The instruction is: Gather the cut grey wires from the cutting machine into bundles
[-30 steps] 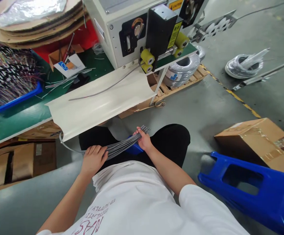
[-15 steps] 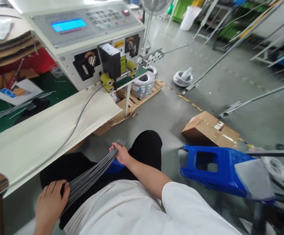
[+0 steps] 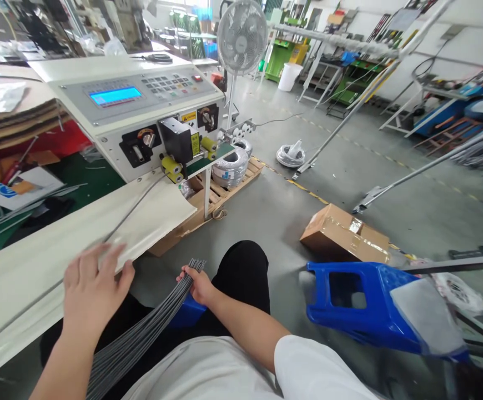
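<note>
The cutting machine [image 3: 141, 111] stands on the bench at the upper left. A long cream tray [image 3: 25, 272] runs from its yellow rollers [image 3: 171, 165] down toward the person. Across the lap lies a bundle of grey wires [image 3: 141, 333], its long axis rising from lower left to right, where the right hand [image 3: 200, 284] is closed around its end. A single grey wire [image 3: 135, 203] lies along the tray. The left hand [image 3: 91, 289], fingers spread and holding nothing, hovers over the tray's near edge. It is the nearer hand to this wire, which passes beneath it; contact cannot be told.
</note>
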A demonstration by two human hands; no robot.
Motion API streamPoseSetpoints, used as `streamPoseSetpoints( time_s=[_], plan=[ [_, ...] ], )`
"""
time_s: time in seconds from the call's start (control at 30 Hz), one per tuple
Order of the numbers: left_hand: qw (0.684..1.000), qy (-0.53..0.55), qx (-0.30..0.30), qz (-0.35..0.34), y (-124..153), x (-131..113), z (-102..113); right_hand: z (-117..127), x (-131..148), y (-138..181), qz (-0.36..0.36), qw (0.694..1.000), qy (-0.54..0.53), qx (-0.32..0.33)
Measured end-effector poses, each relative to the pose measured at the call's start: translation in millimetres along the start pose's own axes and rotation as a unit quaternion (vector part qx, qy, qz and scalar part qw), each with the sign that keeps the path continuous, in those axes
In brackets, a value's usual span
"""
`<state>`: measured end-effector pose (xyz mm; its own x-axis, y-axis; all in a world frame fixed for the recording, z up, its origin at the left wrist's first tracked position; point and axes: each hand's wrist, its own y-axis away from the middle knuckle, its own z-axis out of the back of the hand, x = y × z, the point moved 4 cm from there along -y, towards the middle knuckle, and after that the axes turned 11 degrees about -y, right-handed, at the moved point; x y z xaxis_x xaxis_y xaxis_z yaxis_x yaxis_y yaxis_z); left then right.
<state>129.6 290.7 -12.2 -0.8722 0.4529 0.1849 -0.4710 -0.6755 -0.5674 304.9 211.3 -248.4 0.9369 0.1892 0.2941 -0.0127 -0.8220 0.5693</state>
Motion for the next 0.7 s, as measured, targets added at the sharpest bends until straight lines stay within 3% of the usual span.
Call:
streamPoseSetpoints(
  time_s=[0.13, 0.3, 0.57, 0.7],
  plan=[
    [0.996, 0.017, 0.027, 0.079, -24, 11, -19, -2, 5, 2, 0.003, 1.000, 0.011, -0.004],
    [0.989, 0.000, 0.085, 0.121, -27, 14, -23, -5, 9, 3, 0.002, 1.000, 0.020, -0.003],
    [0.985, -0.017, 0.138, 0.101, -6, 11, -8, -4, 6, 0, -0.009, 1.000, 0.023, -0.013],
    [0.979, -0.016, 0.186, 0.082, 12, 21, -1, -5, 8, 1, -0.008, 1.000, 0.020, -0.005]
  ],
)
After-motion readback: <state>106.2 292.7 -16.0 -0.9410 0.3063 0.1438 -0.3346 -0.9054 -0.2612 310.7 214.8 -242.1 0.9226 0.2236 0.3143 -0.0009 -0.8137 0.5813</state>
